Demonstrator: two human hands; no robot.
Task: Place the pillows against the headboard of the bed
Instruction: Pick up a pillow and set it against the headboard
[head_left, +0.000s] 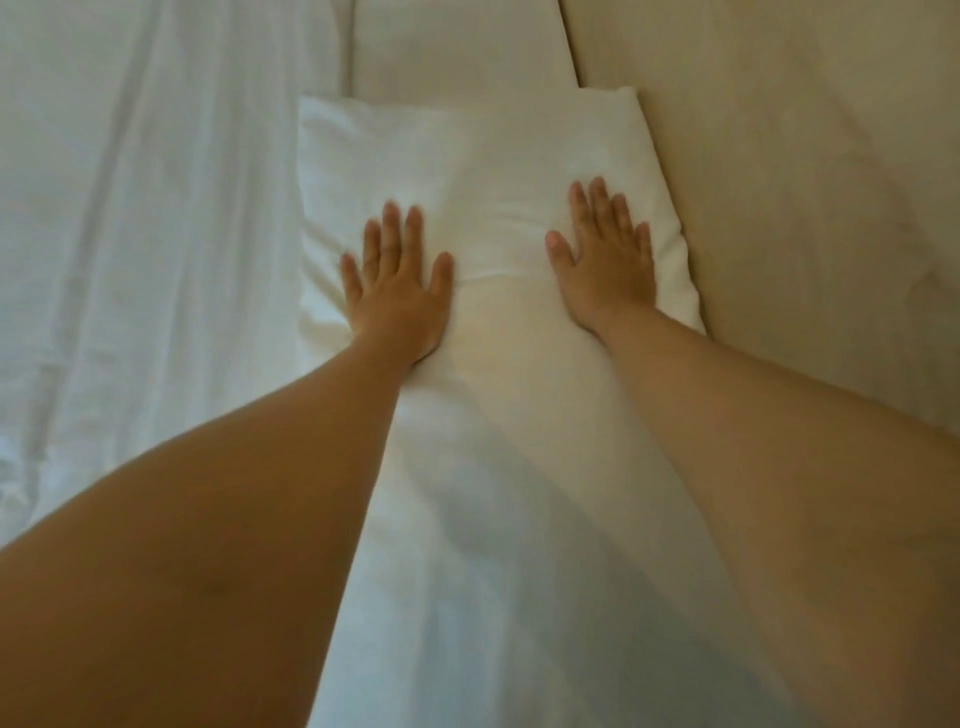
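Note:
A white pillow (488, 171) lies lengthwise in the middle of the view, its right edge touching the beige headboard (789, 208). My left hand (397, 288) lies flat on the pillow's left half, fingers spread, palm down. My right hand (605, 260) presses flat on its right half, close to the headboard. Neither hand grips anything. A second white pillow (457, 47) lies beyond the first, at the top of the view, also beside the headboard. My forearms hide the near part of the first pillow.
A wrinkled white bed sheet (145, 234) covers the mattress to the left of the pillows. The headboard fills the right side of the view.

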